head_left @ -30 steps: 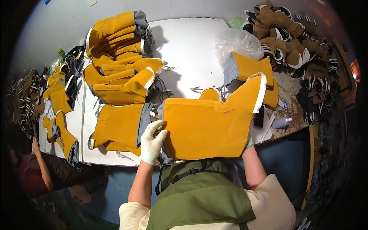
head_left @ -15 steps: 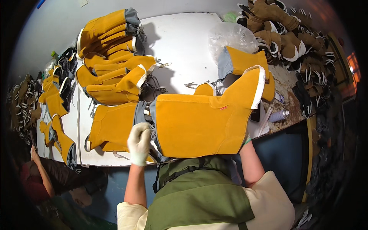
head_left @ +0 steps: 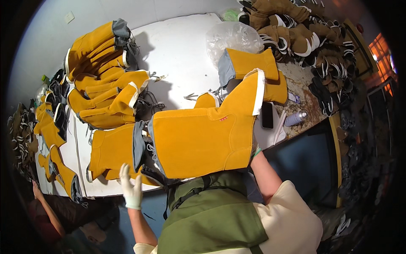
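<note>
Yellow cover [head_left: 203, 142] is overhanging near edge of white table [head_left: 177, 51]. Left hand [head_left: 132, 187] is hovering there, wide, empty; right hand [head_left: 255, 148] is mostly hiding, grip: cannot tell. Risk: overhang pulling cover off.

The left hand [head_left: 131, 188], fingers spread, is left of the large yellow piece [head_left: 201, 142]; the right hand [head_left: 256, 149] is mostly hidden behind the piece's right edge, near a black phone [head_left: 267, 115].

Your right hand [head_left: 256, 150] is mostly hidden by the yellow cover [head_left: 203, 139]. The lower edge crops your left sleeve [head_left: 144, 248]; the far-right pile [head_left: 359, 169] blurs into shadow.
</note>
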Demonstrator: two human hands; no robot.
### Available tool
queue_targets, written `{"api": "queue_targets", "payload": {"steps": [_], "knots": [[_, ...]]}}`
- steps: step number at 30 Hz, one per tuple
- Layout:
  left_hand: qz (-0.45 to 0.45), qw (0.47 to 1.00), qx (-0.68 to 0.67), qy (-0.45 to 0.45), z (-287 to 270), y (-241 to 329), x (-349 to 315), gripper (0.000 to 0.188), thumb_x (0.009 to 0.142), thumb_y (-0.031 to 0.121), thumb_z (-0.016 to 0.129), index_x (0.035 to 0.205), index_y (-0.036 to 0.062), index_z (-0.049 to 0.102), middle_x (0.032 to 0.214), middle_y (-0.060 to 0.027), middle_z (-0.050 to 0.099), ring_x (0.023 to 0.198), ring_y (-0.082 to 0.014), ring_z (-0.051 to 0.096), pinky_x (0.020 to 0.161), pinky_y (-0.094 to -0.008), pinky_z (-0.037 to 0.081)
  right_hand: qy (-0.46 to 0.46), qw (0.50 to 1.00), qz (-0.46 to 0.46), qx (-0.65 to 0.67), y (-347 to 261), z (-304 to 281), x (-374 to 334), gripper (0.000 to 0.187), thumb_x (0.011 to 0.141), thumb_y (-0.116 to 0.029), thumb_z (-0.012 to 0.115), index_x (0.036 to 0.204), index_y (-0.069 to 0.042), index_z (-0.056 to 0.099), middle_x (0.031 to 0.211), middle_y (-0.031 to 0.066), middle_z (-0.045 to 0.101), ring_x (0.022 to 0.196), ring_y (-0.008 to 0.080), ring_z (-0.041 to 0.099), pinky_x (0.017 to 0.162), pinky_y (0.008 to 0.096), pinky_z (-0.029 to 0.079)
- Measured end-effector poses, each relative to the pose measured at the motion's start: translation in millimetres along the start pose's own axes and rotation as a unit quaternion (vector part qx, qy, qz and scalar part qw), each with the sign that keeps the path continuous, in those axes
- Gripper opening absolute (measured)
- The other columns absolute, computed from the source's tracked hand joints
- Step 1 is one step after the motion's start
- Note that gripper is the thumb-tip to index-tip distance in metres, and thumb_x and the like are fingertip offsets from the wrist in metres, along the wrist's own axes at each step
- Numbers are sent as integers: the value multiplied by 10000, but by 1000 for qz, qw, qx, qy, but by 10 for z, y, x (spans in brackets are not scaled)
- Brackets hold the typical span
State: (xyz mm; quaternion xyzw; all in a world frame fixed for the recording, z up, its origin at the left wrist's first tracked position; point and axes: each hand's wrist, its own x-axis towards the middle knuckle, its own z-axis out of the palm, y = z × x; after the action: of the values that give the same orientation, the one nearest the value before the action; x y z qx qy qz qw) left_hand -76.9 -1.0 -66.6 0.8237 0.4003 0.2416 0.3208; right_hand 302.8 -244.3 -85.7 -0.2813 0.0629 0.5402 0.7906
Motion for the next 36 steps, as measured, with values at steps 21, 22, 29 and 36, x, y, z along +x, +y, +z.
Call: {"api": "queue_targets", "payload": {"steps": [21, 22, 29, 36], "knots": [[80, 863, -246, -435, 1279, 1779, 62, 477, 850, 348, 715, 1079, -52, 591, 886, -193, 620, 830, -317, 629, 791, -351, 511, 67, 981, -164, -75, -453, -547, -1068, 596, 982, -486, 487, 1430, -98, 424, 1325, 93, 556, 1163, 245, 565, 969, 402, 490], [104, 849, -220, -469, 1312, 1902, 109, 467, 844, 358, 707, 1043, -47, 584, 902, -203, 596, 845, -354, 613, 795, -375, 506, 82, 978, -178, -73, -497, -611, -1204, 599, 981, -487, 488, 1431, -97, 423, 1326, 93, 555, 1163, 245, 565, 969, 402, 489], [146, 830, -273, -465, 1704, 2089, -136, 440, 838, 331, 671, 1021, -47, 538, 1042, -240, 545, 935, -419, 581, 825, -445, 488, 143, 962, -221, -74, -552, -869, -1687, 617, 977, -498, 491, 1436, -94, 416, 1331, 94, 552, 1165, 246, 562, 974, 400, 484], [100, 889, -286, -344, 1543, 1925, -120, 467, 837, 236, 678, 1155, -60, 505, 1146, -254, 520, 1020, -440, 549, 872, -423, 478, 142, 963, -218, -75, -532, -1003, -1570, 635, 972, -508, 494, 1442, -90, 409, 1336, 95, 548, 1167, 246, 560, 979, 398, 478]]}}
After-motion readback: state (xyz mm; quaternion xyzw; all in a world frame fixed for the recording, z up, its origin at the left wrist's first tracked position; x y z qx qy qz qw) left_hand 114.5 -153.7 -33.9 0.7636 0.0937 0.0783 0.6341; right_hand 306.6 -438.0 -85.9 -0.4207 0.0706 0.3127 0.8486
